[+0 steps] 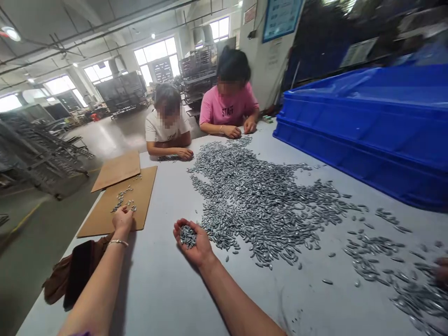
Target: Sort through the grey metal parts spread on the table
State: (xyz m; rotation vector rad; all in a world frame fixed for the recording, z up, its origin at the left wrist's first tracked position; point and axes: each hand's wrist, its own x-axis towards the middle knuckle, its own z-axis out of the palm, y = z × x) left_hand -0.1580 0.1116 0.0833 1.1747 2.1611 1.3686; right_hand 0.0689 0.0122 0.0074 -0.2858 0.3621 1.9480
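My right hand (194, 242) is cupped palm-up over the table, holding a heap of small grey metal pieces (188, 236), narrow and pointed like seeds. Just beyond it, a wide pile of the same pieces (252, 196) spreads over the white tabletop (164, 284). My left hand (123, 219), with a bracelet at the wrist, rests over a brown cardboard sheet (105, 217). Its fingers look closed at the near end of some loose metal pieces (121, 199); whatever they pinch is hidden.
A second board (117, 170) overlaps the cardboard. A dark phone (80, 273) lies on brown cloth (56, 282) by the left edge. Stacked blue crates (360, 135) stand at right. Two people (229, 100) work across the table; another person's hand (441, 270) shows at far right.
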